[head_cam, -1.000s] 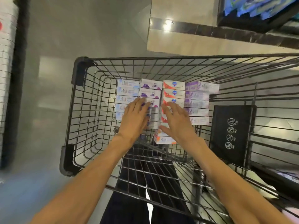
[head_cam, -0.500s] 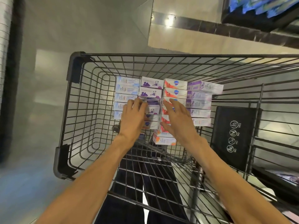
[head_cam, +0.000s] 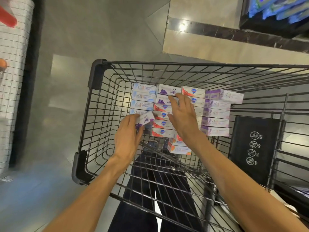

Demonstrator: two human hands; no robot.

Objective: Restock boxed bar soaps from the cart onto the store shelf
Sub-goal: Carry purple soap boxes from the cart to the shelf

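gripping purple soap box [head_cam: 145,119] in left hand [head_cam: 127,136]; right hand [head_cam: 183,117] spread over cart [head_cam: 98,104] stacks.

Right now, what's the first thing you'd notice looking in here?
Rows of colourful soap boxes packed in the black wire cart. The left hand holds a purple-printed box lifted askew from the stack, while the right hand reaches over the red-printed boxes.

- The soap boxes [head_cam: 215,113] lie in rows inside the cart [head_cam: 98,74], toward its far end.
- The left hand [head_cam: 128,136] is left of the rows, a box [head_cam: 145,118] in its fingers.
- The right hand [head_cam: 184,118] lies on the middle rows.
- A folded flap [head_cam: 252,148] is to the right of the boxes.
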